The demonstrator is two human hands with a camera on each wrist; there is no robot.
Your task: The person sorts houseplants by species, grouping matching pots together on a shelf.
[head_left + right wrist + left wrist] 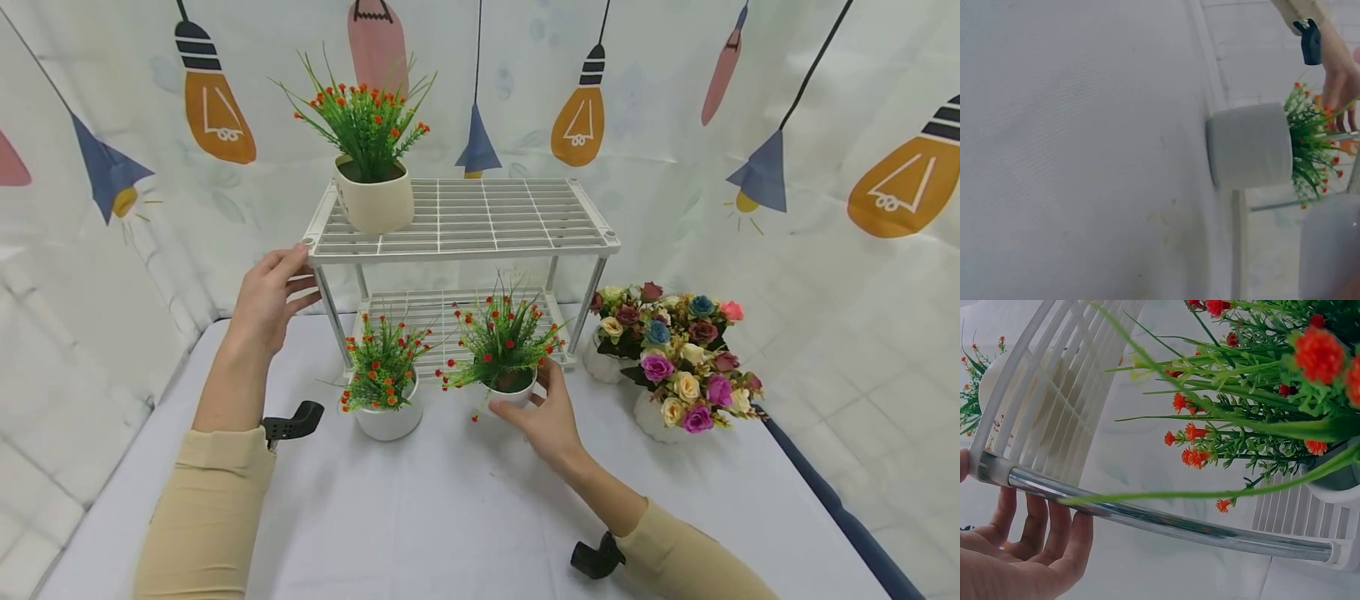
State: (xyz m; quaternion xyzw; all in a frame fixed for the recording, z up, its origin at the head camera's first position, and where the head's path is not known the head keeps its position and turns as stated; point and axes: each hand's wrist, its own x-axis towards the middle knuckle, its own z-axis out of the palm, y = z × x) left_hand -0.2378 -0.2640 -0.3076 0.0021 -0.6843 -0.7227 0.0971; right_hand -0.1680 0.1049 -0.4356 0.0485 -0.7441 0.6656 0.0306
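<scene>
My left hand [262,296] holds the front left corner of a white two-tier wire shelf [480,254], thumb on the top edge. In the left wrist view, its fingers [1075,550] are bent beside the chrome post [1172,525]. My right hand [551,421] grips a small white pot with a red-flowered artificial plant [504,342], in front of the lower tier. The right wrist view shows this white pot [1329,244] raised off the tabletop. Left of it, a second potted plant [388,422] with orange-red flowers stands on the table, before the shelf.
A cream pot with orange flowers [377,204] sits on the top tier's left end. Right of the shelf stand two white pots of mixed artificial roses [693,387]. A white cloth covers the table [420,517], and a lamp-printed curtain [660,125] hangs behind.
</scene>
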